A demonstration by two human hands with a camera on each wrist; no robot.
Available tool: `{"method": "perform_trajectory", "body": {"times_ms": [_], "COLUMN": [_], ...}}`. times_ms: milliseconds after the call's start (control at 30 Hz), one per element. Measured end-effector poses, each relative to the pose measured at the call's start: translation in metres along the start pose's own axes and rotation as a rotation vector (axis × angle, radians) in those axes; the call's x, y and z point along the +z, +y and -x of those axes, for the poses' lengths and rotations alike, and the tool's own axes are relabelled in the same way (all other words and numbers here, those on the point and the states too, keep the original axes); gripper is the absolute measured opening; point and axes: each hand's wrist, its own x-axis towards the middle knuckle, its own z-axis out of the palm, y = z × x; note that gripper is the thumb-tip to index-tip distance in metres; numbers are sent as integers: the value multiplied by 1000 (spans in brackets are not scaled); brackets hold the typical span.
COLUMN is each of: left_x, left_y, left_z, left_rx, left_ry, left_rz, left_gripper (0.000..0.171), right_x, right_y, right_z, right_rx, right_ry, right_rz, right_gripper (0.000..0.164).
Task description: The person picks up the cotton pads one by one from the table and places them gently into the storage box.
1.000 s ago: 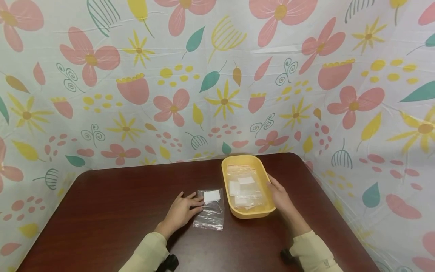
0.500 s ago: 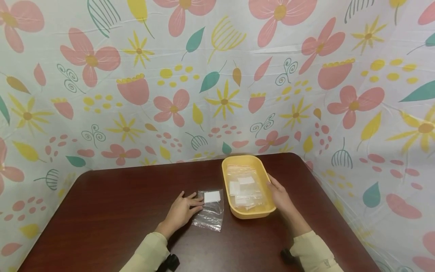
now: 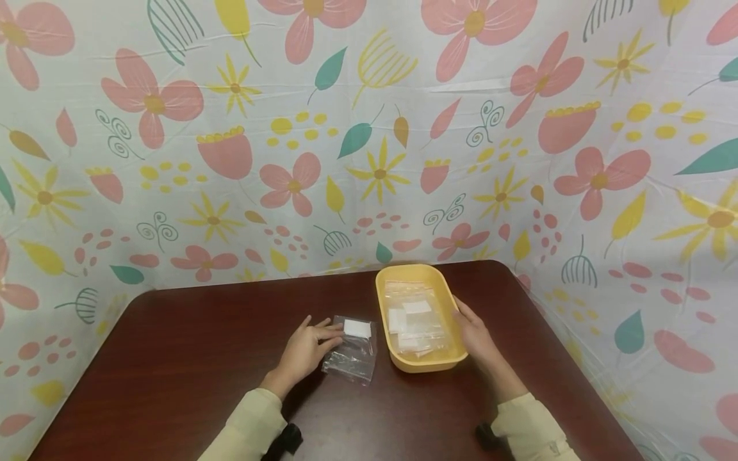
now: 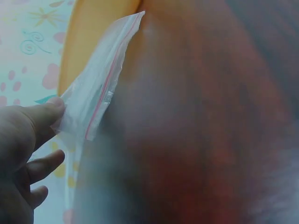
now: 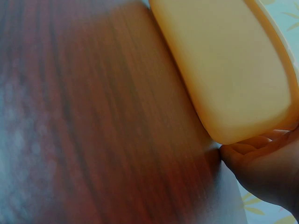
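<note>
Between thumb and fingertips, my left hand (image 3: 303, 349) pinches the upper left edge of a clear zip-lock bag (image 3: 353, 362) with a white label (image 3: 357, 328). In the left wrist view, the same bag (image 4: 100, 77) shows its red seal line and stands off from the wood surface, its far end overlapping the yellow tray. My right hand (image 3: 475, 330) grips the right side of the yellow plastic tray (image 3: 445, 288); its fingers tuck under the tray's outer side (image 5: 229, 70) in the right wrist view. Inside the tray lie several clear bags (image 3: 418, 320) with white labels.
Both hands work over a dark reddish-brown wooden table (image 3: 190, 358) with rounded far corners. A white floral curtain (image 3: 323, 128) hangs behind it and along the sides. Dark wrist-worn devices (image 3: 288, 440) show below the sleeves.
My left hand has shifted slightly left with the zip-lock bag, whose lower end has swung a little left and up. The right hand and the tray stay in place.
</note>
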Motion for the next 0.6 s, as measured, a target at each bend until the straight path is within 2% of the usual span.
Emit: {"method": "perform_trajectory", "body": {"times_ms": [167,367,600], "left_x": [-14,-39,-67], "left_y": [7,18,28], "left_z": [-9,-23,-35], "left_rx": [3,7,47], "left_ry": [39,128,212], "left_rz": [-14,10,14], "left_gripper": [23,20,22], "right_x": [0,1,0], "right_y": [1,2,1], "right_z": [0,-1,0], "right_rx": [-3,-5,-5], "right_ry": [-2,1,3], "right_rz": [-5,-9,-2], "right_gripper": [53,52,52]}}
